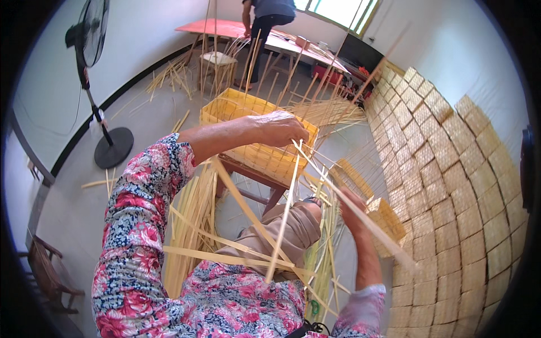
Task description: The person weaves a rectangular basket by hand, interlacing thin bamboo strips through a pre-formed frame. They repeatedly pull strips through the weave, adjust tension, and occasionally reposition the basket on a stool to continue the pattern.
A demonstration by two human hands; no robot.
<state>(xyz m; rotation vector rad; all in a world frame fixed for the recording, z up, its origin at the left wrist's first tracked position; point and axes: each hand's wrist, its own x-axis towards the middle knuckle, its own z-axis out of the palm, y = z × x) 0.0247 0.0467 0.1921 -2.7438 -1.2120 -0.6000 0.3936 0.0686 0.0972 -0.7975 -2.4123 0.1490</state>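
Observation:
A rectangular woven bamboo basket, yellow with tall upright stakes, rests on a wooden stool in front of me. My left hand reaches over its near right side, fingers pinched on a thin bamboo strip at the corner. Several strips fan out from there toward my lap. Lower and to the right, my right hand is closed around another pale bamboo strip, whose far end is smeared by motion. Parts of its fingers are hidden behind the strip.
Loose strips lie in a bundle left of my knees. Woven baskets are stacked along the right wall, with a smaller one nearer. A standing fan is at left. Another person works at a red table.

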